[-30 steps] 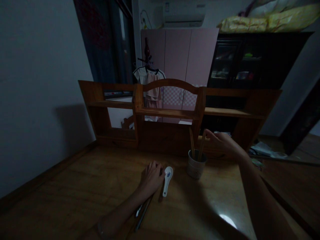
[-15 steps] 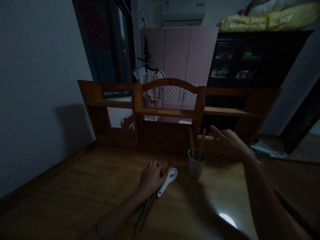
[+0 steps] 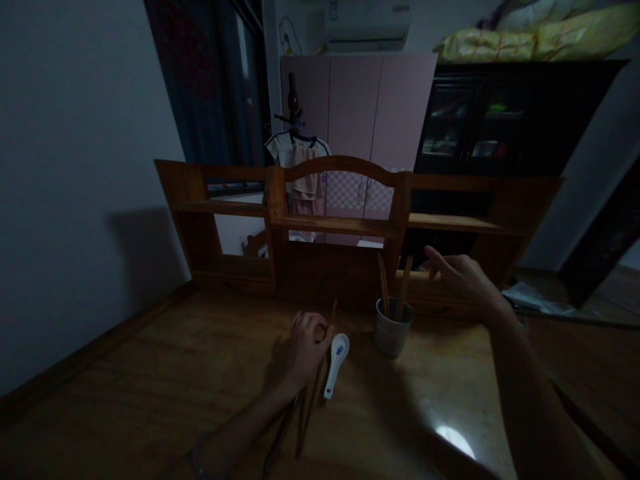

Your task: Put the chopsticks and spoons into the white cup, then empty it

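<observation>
My left hand pinches a brown chopstick between thumb and fingers; its tip points up past the fingertips. More long thin sticks lie under and beside the wrist; they look like chopsticks, though the dark one is hard to make out. Just right of the hand, a white spoon with a blue mark rests on the table. Beyond it stands a pale cup with several chopsticks upright in it. My right hand hovers right of these chopsticks, fingers apart and holding nothing.
A wooden shelf unit runs along the back of the wooden table. A wall borders the left side. Behind are a pink wardrobe, hanging clothes and a dark cabinet.
My left hand has lifted slightly and now raises a chopstick tip. The spoon has turned more upright and shifted a little left. My right hand has drifted slightly right.
</observation>
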A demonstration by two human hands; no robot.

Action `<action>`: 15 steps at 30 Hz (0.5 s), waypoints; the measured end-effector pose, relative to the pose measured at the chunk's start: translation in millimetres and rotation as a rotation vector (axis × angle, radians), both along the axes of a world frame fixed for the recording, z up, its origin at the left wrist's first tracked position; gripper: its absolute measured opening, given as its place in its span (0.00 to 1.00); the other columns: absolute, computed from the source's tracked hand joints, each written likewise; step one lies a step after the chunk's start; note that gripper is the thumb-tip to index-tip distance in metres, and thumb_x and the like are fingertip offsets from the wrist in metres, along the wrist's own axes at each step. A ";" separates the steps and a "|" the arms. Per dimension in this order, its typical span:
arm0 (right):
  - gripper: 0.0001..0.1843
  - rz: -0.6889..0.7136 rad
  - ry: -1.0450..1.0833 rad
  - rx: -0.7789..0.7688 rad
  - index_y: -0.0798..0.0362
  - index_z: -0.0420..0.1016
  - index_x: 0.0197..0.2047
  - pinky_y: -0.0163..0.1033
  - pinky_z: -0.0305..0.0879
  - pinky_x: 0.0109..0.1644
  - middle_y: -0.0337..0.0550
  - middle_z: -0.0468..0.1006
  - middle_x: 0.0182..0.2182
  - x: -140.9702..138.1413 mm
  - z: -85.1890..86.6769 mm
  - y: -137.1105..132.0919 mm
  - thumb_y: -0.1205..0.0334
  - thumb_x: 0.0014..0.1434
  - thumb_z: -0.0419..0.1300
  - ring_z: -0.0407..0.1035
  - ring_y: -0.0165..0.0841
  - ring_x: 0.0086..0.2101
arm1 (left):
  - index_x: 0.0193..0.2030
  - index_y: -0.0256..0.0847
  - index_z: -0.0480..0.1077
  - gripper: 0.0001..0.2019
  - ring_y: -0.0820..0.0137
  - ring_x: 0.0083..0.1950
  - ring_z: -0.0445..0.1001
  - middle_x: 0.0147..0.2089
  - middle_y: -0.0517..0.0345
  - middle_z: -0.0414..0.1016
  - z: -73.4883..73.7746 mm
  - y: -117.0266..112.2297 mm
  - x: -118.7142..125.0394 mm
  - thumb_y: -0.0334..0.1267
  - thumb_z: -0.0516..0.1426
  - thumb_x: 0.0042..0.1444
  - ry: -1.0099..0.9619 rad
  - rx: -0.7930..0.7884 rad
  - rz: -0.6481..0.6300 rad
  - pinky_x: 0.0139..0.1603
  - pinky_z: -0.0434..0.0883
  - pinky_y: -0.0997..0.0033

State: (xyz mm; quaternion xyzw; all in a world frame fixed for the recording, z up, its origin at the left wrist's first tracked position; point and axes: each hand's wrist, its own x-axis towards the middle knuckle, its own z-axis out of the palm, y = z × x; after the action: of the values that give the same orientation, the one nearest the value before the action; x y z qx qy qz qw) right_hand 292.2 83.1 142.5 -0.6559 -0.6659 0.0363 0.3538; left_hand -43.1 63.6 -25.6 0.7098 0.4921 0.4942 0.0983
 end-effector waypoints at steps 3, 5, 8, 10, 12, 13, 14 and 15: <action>0.39 0.062 -0.015 0.057 0.58 0.77 0.26 0.33 0.54 0.24 0.44 0.73 0.21 -12.7 -0.3 -3.2 0.30 0.60 0.47 0.66 0.32 0.23 | 0.35 0.41 0.67 0.12 0.65 0.37 0.74 0.32 0.57 0.74 4.7 -1.7 2.4 0.48 0.53 0.60 -0.294 -0.195 -0.144 0.40 0.68 0.67; 0.37 0.158 -0.034 0.049 0.58 0.75 0.25 0.32 0.50 0.22 0.40 0.68 0.18 -28.2 -1.8 -6.6 0.31 0.60 0.48 0.62 0.29 0.21 | 0.37 0.41 0.64 0.14 0.69 0.26 0.72 0.24 0.61 0.72 5.9 -4.3 5.3 0.51 0.52 0.61 -0.473 -0.372 -0.316 0.29 0.67 0.73; 0.34 0.389 -0.042 -0.065 0.57 0.74 0.25 0.32 0.47 0.21 0.37 0.64 0.17 -58.7 -8.4 -11.7 0.34 0.61 0.49 0.57 0.27 0.19 | 0.37 0.42 0.61 0.16 0.73 0.15 0.66 0.18 0.68 0.66 4.3 -7.8 11.4 0.54 0.52 0.60 -0.715 -0.597 -0.583 0.19 0.63 0.76; 0.33 0.542 -0.012 -0.168 0.57 0.73 0.26 0.32 0.48 0.21 0.37 0.65 0.18 -80.5 -16.6 -13.7 0.35 0.62 0.51 0.57 0.26 0.20 | 0.37 0.42 0.60 0.16 0.76 0.12 0.62 0.18 0.71 0.62 2.6 -9.3 15.5 0.53 0.52 0.60 -0.844 -0.710 -0.717 0.16 0.64 0.76; 0.31 0.648 0.020 -0.251 0.57 0.75 0.29 0.31 0.50 0.22 0.37 0.66 0.19 -100.9 -27.5 -13.6 0.36 0.61 0.52 0.58 0.26 0.21 | 0.36 0.42 0.60 0.14 0.77 0.09 0.58 0.17 0.73 0.58 3.0 -11.2 18.6 0.51 0.53 0.58 -0.938 -0.788 -0.813 0.15 0.66 0.75; 0.29 0.683 0.044 -0.281 0.57 0.77 0.32 0.31 0.51 0.22 0.38 0.68 0.21 -110.0 -33.5 -12.6 0.37 0.61 0.53 0.59 0.27 0.22 | 0.35 0.41 0.60 0.13 0.78 0.08 0.56 0.16 0.74 0.55 4.5 -12.7 19.6 0.50 0.54 0.58 -0.977 -0.812 -0.846 0.15 0.66 0.74; 0.29 0.709 0.069 -0.303 0.57 0.78 0.35 0.31 0.52 0.23 0.39 0.70 0.22 -117.9 -39.6 -11.1 0.37 0.61 0.55 0.60 0.27 0.22 | 0.34 0.41 0.60 0.13 0.78 0.08 0.54 0.15 0.75 0.54 7.1 -14.8 20.1 0.48 0.53 0.57 -1.013 -0.830 -0.865 0.16 0.67 0.74; 0.28 0.721 0.101 -0.325 0.57 0.78 0.37 0.31 0.53 0.23 0.40 0.71 0.23 -124.6 -45.4 -9.2 0.37 0.60 0.56 0.62 0.27 0.23 | 0.32 0.40 0.60 0.12 0.79 0.08 0.54 0.15 0.75 0.53 10.6 -17.4 20.2 0.47 0.53 0.57 -1.043 -0.849 -0.869 0.17 0.68 0.74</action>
State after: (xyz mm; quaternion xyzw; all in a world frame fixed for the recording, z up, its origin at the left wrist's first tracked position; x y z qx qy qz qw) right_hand 167.6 73.9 97.1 -0.4251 -0.8206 0.2952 0.2424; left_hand -22.9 46.1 -15.1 0.4173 0.2085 0.4505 0.7612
